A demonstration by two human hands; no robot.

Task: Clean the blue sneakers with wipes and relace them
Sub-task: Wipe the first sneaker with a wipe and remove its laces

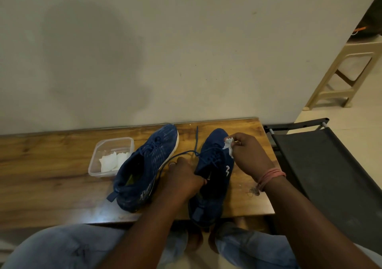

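Note:
Two blue sneakers stand on a wooden table [51, 165], toes toward the wall. The left sneaker [144, 167] is laced and has a white sole. My left hand [184, 178] grips the collar of the right sneaker [215, 177], whose heel hangs over the table's front edge. Its blue lace [195, 142] is loose and trails across the table toward the wall. My right hand [250, 155] pinches a crumpled white wipe [229, 145] against the right sneaker's outer side near the toe.
A clear plastic tub [99, 161] with folded white wipes sits left of the sneakers. A small clump of lint [253, 191] lies near the table's right edge. A black folding chair [322, 165] stands right of the table, a beige stool [347, 78] behind it. My knees are below the table.

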